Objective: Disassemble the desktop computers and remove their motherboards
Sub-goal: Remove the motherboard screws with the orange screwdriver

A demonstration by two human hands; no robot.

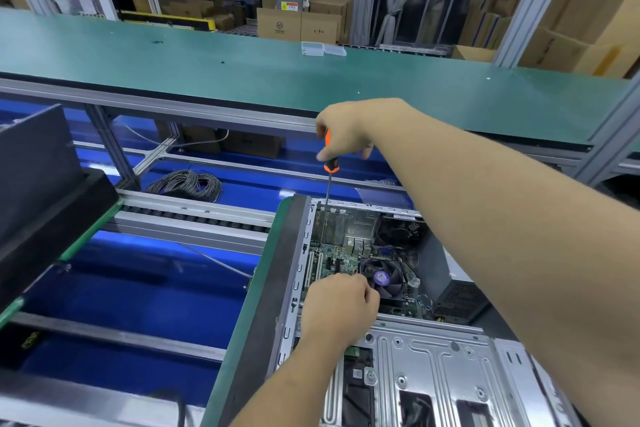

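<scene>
An open desktop computer case lies on its side at the lower right. Inside it sits the green motherboard with a round purple-hubbed cooler fan. My right hand grips the orange-and-black handle of a screwdriver, held upright, its shaft reaching down to the motherboard's far left corner. My left hand is curled inside the case over the board, just left of the fan; what its fingers hold is hidden.
The case rests on a dark pallet with a green edge over a roller conveyor. A black tray stands at the left. A coil of grey cable lies below. A green bench runs across, cardboard boxes behind it.
</scene>
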